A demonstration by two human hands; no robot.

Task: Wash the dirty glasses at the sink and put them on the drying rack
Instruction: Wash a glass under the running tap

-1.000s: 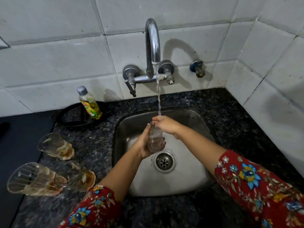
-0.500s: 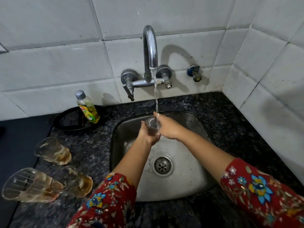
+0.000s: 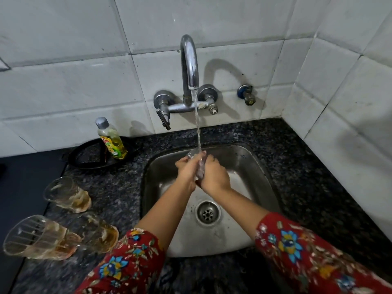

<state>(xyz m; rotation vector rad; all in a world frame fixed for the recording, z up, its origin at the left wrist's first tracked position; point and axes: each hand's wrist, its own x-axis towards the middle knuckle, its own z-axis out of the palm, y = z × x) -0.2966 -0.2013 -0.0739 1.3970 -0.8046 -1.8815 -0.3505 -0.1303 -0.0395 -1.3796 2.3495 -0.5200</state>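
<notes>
A: In the head view, where is the glass being washed?

B: The small clear drinking glass [image 3: 198, 164] is over the steel sink basin [image 3: 250, 166], pressed between the left hand [image 3: 186, 169] and the right hand [image 3: 214, 175], both closed around its sides. It sits under the stream from the chrome arched tap [image 3: 189, 60], likely so water runs over it.

A: And the others?

B: Three stained clear tumblers [image 3: 67, 194] [image 3: 36, 237] [image 3: 99, 232] wait on the dark speckled granite counter [image 3: 297, 166] left of the sink, within reach. A yellow dish-soap bottle [image 3: 111, 139] stands behind them. No drying rack shows.
</notes>
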